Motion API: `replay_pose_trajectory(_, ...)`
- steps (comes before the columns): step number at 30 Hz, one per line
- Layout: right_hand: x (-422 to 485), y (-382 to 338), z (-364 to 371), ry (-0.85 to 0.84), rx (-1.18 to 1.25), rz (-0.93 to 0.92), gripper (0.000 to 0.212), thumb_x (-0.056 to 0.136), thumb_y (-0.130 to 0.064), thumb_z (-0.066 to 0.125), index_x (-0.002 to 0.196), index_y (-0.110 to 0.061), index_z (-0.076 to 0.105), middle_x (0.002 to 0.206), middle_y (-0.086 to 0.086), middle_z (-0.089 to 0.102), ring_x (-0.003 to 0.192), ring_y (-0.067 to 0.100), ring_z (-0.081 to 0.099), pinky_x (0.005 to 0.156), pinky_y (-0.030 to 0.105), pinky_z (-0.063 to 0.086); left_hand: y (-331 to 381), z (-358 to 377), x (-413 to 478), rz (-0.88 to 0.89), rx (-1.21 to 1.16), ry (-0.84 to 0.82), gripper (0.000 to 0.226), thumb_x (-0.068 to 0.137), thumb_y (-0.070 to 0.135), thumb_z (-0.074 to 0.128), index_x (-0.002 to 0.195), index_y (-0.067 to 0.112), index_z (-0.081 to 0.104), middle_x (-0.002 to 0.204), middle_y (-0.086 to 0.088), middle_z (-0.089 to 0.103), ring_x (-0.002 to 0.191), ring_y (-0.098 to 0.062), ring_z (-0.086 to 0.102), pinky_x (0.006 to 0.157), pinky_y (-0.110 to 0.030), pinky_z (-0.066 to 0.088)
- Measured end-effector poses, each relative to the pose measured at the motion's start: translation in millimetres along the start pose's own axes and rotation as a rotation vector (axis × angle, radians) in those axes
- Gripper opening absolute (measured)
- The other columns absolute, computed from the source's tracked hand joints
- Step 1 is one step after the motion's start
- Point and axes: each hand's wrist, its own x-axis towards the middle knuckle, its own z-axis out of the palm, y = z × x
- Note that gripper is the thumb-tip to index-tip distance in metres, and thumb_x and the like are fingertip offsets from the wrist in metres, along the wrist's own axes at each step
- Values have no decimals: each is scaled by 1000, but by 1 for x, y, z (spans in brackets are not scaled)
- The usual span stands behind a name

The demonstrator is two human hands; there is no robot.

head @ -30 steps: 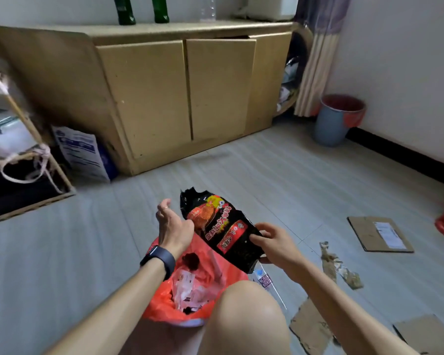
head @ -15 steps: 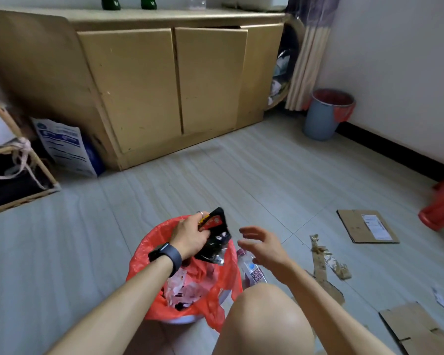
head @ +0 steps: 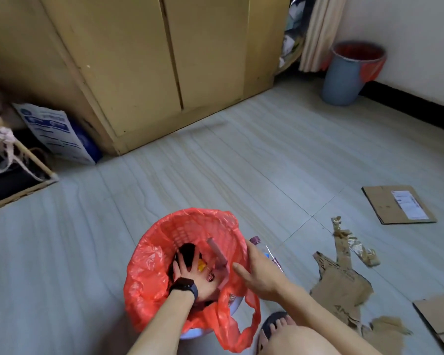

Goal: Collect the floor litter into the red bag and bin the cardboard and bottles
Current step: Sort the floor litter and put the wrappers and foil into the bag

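Down inside the red bag [head: 149, 265], the left hand [head: 190, 272] lay flat with its fingers spread, pushing on a black wrapper [head: 187, 252]. The right hand [head: 259, 272] was open at the bag's edge and held nothing. A bottle [head: 255, 240] lay on the floor, just beside the bag. Pushing too hard could rip the thin bag or pull its edge down. A bump from the right hand might roll the bottle away. The flat cardboard [head: 385, 204] had a white label, and the torn cardboard [head: 341, 288] had some print, but no words could be read.
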Motion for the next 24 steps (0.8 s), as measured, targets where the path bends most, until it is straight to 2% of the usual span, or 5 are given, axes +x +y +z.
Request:
replay_pose_trajectory(4, 3, 5, 15, 0, 132, 13, 45, 98, -33, 43, 138, -16, 29, 118, 12, 60, 102, 33, 61, 93, 47, 48, 0, 17, 17, -33, 41, 19, 63, 98, 62, 19, 155, 44, -1, 164, -3, -21, 144, -52, -18, 113, -68, -8)
replay_pose_trajectory(11, 2, 11, 22, -6, 205, -38, 33, 104, -32, 38, 133, -25, 26, 107, 0, 56, 90, 19, 56, 82, 33, 43, -2, 33, 37, -74, 97, -70, 76, 92, 75, 9, 156, 38, -6, 162, -5, -27, 145, -47, -20, 112, -66, -12)
replay_pose_trajectory(18, 2, 9, 20, 12, 245, -35, 34, 103, -35, 36, 133, -34, 22, 108, -4, 54, 91, 21, 58, 83, 37, 46, -2, 29, 39, -67, 123, -95, 80, 91, 76, 8, 157, 33, -4, 163, -4, -22, 146, -46, -15, 114, -66, -6)
replay_pose_trajectory(22, -1, 4, 21, 48, 203, 25, 30, 102, -39, 35, 130, -30, 27, 108, -2, 55, 89, 27, 59, 80, 39, 48, -11, 11, 25, -14, 34, -8, 74, 92, 75, 19, 155, 39, 11, 165, 3, -7, 148, -40, 4, 117, -60, 8)
replay_pose_trajectory(24, -1, 2, 20, 58, 151, 53, 35, 102, -44, 35, 131, -26, 31, 115, 4, 59, 96, 29, 61, 84, 42, 49, -15, -5, 12, 12, -60, 12, 70, 89, 77, 22, 152, 44, 22, 166, 4, 6, 148, -36, 14, 119, -54, 14)
